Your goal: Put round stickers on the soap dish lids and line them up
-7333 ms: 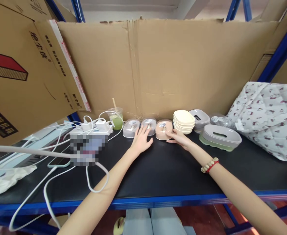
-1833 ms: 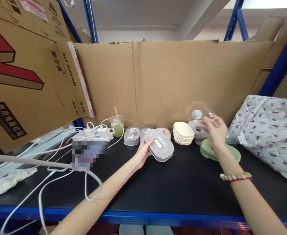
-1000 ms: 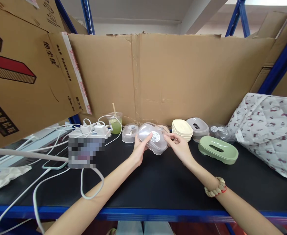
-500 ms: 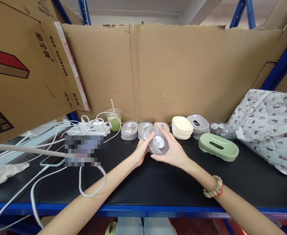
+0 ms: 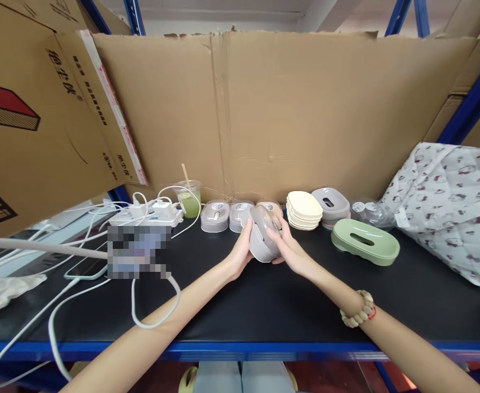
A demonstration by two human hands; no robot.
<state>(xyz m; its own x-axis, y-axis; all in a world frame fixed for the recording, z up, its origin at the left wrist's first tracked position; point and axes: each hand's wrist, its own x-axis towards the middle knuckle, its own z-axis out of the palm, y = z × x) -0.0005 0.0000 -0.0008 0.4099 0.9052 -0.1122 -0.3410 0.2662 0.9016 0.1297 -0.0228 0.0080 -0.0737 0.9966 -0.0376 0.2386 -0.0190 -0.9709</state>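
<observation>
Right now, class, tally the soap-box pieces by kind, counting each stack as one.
Grey lidded boxes standing: 2
Pink lidded box: 1
Grey box in left hand and right hand: 1
Cream stack: 1
Grey stack: 1
Green tray: 1
Clear lid pile: 1
Total: 8

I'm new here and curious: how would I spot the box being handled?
Start at the tall cardboard wall behind the black shelf. Before its row of small lidded boxes, the left hand and right hand clasp the grey box, the only one lifted and tilted.
</observation>
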